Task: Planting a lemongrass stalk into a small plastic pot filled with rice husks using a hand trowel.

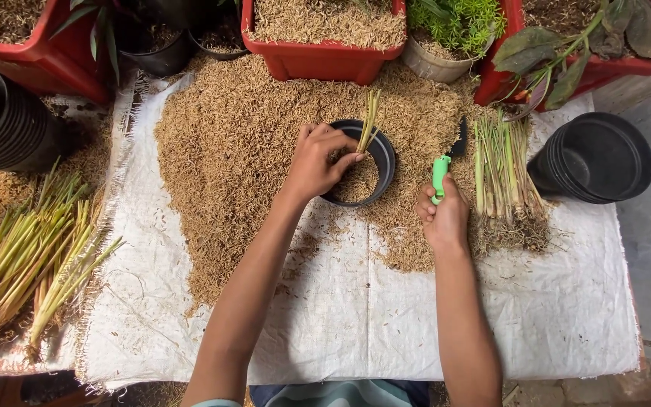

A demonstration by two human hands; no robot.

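My left hand holds a thin grass-like plant slip upright inside a small black pot part-filled with rice husk. My right hand grips a green-handled trowel whose dark blade lies on the husk just right of the pot. The pot stands in a big heap of brown rice husk spread on a white woven sack sheet.
A bundle of plant slips with roots lies right of the trowel. Stacked black pots stand at the right, another stack at the left. More slips lie at the left. Red planters with husk and potted plants line the back.
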